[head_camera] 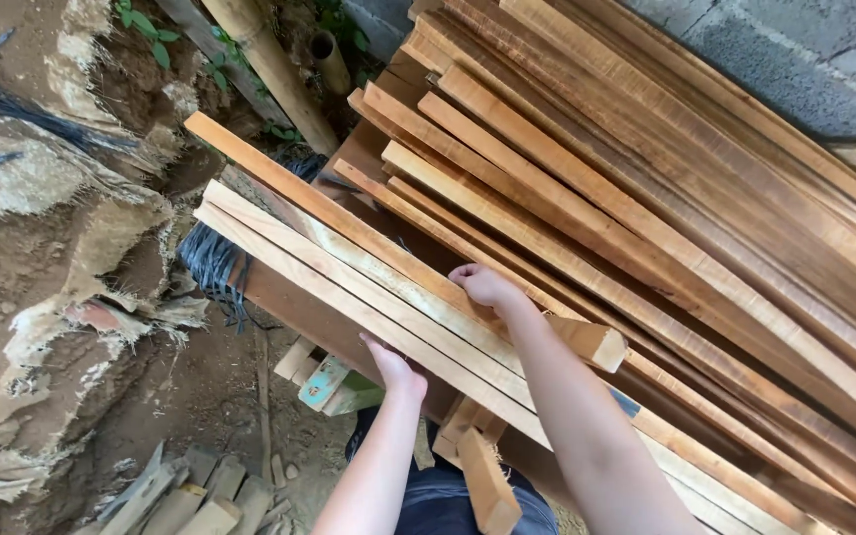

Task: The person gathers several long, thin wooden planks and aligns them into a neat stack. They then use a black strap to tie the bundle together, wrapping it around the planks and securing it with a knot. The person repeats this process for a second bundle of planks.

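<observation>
A bundle of pale wooden planks point(349, 267) lies diagonally across the front of a big stack of long reddish-brown boards point(646, 198). My left hand point(393, 369) reaches under the near edge of the bundle and grips it from below. My right hand point(485, 285) rests on top of the bundle, fingers curled over the far edge of a plank. Both forearms come up from the bottom of the view.
Bare earth and torn sacking point(61, 258) fill the left side. Black cords point(212, 260) hang by the plank ends. Short wood offcuts point(190, 495) lie on the ground. A bamboo pole point(269, 69) and a grey block wall point(804, 50) stand behind.
</observation>
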